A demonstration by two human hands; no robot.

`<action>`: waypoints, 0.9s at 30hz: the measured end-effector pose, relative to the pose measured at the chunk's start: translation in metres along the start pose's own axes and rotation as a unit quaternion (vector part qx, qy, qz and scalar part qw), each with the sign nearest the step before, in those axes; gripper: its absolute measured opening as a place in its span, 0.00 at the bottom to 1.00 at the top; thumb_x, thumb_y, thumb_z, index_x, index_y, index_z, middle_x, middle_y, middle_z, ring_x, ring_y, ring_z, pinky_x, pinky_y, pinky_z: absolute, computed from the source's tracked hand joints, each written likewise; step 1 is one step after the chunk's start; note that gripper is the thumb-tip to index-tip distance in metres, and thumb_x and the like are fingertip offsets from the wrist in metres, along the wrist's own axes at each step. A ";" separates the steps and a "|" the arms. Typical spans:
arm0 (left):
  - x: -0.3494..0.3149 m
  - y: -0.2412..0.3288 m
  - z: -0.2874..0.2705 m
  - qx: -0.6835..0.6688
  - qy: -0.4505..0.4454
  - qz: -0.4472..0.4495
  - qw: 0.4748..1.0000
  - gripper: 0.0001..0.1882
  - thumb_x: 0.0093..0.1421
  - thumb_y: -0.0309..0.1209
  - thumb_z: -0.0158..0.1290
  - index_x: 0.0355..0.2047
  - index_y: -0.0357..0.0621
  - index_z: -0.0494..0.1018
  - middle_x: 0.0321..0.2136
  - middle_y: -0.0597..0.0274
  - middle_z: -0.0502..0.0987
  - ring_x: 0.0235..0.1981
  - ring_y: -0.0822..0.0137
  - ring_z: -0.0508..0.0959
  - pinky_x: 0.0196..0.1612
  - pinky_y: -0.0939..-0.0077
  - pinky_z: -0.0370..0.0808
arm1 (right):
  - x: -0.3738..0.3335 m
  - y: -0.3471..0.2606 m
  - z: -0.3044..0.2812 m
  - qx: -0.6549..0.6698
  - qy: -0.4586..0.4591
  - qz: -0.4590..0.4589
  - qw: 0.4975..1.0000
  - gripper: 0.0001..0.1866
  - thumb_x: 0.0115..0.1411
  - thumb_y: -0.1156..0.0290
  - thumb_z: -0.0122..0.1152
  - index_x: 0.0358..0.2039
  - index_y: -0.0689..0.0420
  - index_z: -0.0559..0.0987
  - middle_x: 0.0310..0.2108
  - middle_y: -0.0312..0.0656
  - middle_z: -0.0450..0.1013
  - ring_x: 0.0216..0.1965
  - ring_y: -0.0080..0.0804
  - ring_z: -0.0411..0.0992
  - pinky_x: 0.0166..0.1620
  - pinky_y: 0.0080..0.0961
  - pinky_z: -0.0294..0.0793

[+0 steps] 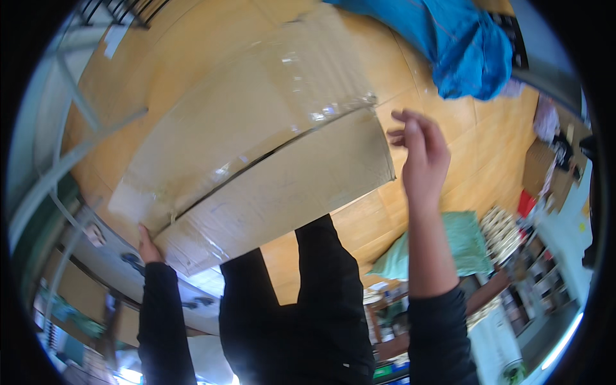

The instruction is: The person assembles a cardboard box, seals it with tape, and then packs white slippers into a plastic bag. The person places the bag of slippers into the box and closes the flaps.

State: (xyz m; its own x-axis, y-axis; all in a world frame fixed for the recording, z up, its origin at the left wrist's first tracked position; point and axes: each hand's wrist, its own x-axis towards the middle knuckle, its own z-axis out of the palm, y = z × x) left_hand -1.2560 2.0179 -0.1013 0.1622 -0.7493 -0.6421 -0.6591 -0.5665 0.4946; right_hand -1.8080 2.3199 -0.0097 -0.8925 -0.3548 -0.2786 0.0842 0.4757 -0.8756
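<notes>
In front of my legs is a large brown cardboard box, with strips of shiny clear tape on it. A dark, narrow gap runs slantwise between its near panel and the wider far panel. My left hand grips its near left corner, thumb up along the edge and the other fingers hidden behind the cardboard. Just off the box's right end, my right hand is raised with nothing in it. Its fingers are loosely bent and apart, slightly blurred.
Blue cloth or sacking lies on the tiled floor at the far right. A pale green sack sits beyond my right forearm, near cluttered shelves. Grey metal bars stand along the left side.
</notes>
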 end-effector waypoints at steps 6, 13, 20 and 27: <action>-0.014 0.033 0.007 -0.072 0.090 0.037 0.993 0.49 0.63 0.67 0.40 0.59 0.26 0.66 0.53 0.41 0.74 0.51 0.50 0.75 0.59 0.62 0.68 | 0.082 0.076 0.005 0.122 -0.162 0.243 0.949 0.21 0.68 0.56 0.51 0.48 0.62 0.77 0.43 0.45 0.79 0.43 0.32 0.75 0.48 0.32 0.74; -0.065 0.067 0.045 0.130 0.303 -0.025 0.944 0.51 0.64 0.68 0.28 0.54 0.22 0.68 0.50 0.35 0.74 0.48 0.42 0.76 0.52 0.53 0.75 | 0.090 0.089 0.062 0.035 -0.403 0.128 0.905 0.27 0.70 0.49 0.44 0.49 0.62 0.78 0.46 0.52 0.76 0.48 0.46 0.73 0.53 0.36 0.70; -0.064 0.063 0.044 0.133 0.366 0.042 0.920 0.53 0.64 0.69 0.29 0.50 0.18 0.70 0.44 0.31 0.76 0.45 0.38 0.77 0.51 0.50 0.75 | 0.112 0.077 0.050 0.030 -0.158 0.191 0.968 0.27 0.68 0.50 0.46 0.46 0.62 0.80 0.41 0.52 0.77 0.44 0.46 0.75 0.47 0.36 0.73; -0.053 0.055 0.025 0.179 0.344 -0.020 0.921 0.51 0.65 0.67 0.30 0.54 0.19 0.67 0.49 0.33 0.75 0.49 0.41 0.77 0.53 0.53 0.76 | 0.129 0.103 -0.004 0.104 -0.145 0.207 0.962 0.21 0.62 0.54 0.58 0.35 0.64 0.81 0.27 0.42 0.77 0.28 0.31 0.73 0.34 0.25 0.74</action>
State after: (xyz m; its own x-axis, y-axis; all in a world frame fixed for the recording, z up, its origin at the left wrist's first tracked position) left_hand -1.3197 2.0355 -0.0546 0.5381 -0.8399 -0.0707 -0.8225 -0.5416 0.1735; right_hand -1.9160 2.3264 -0.1339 -0.6045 -0.3936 -0.6926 0.5202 0.4633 -0.7174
